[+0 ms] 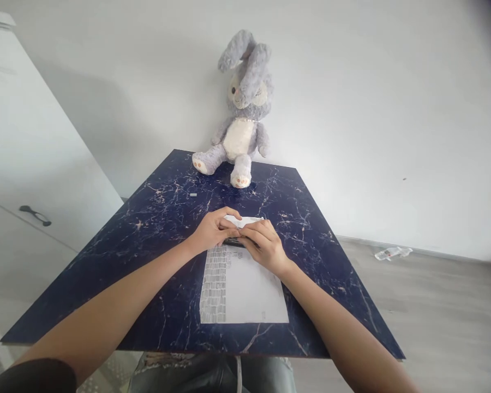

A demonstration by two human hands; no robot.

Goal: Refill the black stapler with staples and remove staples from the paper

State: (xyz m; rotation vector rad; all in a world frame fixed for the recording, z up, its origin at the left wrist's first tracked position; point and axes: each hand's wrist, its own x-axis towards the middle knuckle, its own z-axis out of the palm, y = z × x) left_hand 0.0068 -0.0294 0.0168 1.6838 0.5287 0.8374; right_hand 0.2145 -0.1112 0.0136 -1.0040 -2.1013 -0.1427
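Observation:
A printed sheet of paper [256, 289] lies flat on the dark blue marbled table [147, 229], with rows of grey marks down its left side. Both hands meet over its far end. My left hand [219, 226] is closed, thumb and fingers curled at a dark, narrow object [232, 242] that is mostly covered. My right hand [265, 244] is closed too, its fingertips pressed together against the same object and touching the left fingertips. A white piece [250, 220], apparently paper, shows just beyond the fingers. What kind of thing the dark object is cannot be made out.
A grey plush rabbit [240, 136] sits at the table's far edge against the wall. A small light-coloured piece [193, 195] lies on the table's left half. A white cabinet [33, 153] stands at left. Clear plastic packaging [393, 253] lies on the floor at right.

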